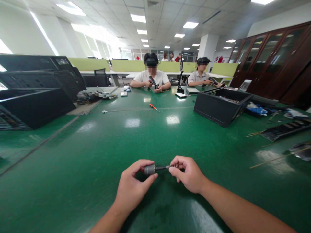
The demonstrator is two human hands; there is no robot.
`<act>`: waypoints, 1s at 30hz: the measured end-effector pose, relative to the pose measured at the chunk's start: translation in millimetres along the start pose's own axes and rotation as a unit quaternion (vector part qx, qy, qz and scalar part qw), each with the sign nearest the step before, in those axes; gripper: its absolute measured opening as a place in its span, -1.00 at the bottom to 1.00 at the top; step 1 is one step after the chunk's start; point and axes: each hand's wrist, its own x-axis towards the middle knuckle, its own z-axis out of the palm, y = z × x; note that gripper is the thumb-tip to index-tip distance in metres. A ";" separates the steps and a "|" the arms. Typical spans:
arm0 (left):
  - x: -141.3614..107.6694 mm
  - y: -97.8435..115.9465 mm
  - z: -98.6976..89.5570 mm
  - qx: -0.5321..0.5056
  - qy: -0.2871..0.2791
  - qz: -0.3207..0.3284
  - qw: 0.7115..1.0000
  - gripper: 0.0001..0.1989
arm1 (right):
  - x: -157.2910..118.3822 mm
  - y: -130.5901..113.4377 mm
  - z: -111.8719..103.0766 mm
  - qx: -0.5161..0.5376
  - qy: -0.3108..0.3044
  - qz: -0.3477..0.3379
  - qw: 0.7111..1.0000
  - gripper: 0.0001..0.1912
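My left hand [133, 183] grips a short grey metal cylinder [149, 170], which looks like a small motor, between thumb and fingers. A thin dark shaft [160, 168] sticks out of the cylinder towards the right. At its far end, my right hand [188, 173] pinches a small silvery tip between thumb and forefinger; the fingers partly cover what is there. Both hands are just above the green tabletop [102, 155], near its front.
An orange-handled screwdriver [153, 106] lies mid-table. A black computer case [218, 108] stands right, another [36, 108] left. Thin rods [274, 161] and metal parts lie at right. Opposite, one person [152, 77] holds a power drill [153, 81]; another person [199, 77] works farther right.
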 end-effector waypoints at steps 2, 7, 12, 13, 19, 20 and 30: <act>-0.1 -0.1 0.0 -0.004 0.001 -0.003 1.000 -0.75 | 0.1 0.0 0.1 0.010 -0.002 0.004 1.000 -0.84; 1.0 0.5 1.2 -0.006 -0.002 -0.007 1.000 -0.77 | 1.4 3.0 -0.8 0.027 -0.009 0.010 1.000 -0.84; 1.0 -0.5 1.3 -0.009 -0.007 -0.012 1.000 -0.75 | 3.2 6.3 -2.7 0.041 -0.021 0.009 0.999 -0.86; 0.8 -1.0 1.1 -0.011 -0.008 -0.013 1.000 -0.75 | 3.2 6.5 -2.9 0.042 -0.022 0.007 0.999 -0.87; 0.0 -1.7 0.3 -0.013 -0.010 -0.020 1.000 -0.74 | 2.3 8.5 -3.4 0.051 -0.030 0.001 0.998 -0.86; 0.3 -1.0 0.5 -0.019 -0.009 -0.025 0.999 -0.73 | 2.6 9.3 -4.2 0.060 -0.034 0.000 0.998 -0.85; 13.8 13.2 -4.2 -0.138 0.140 -0.158 0.968 -0.51 | 16.2 16.6 -11.7 0.160 0.020 0.004 0.987 -0.69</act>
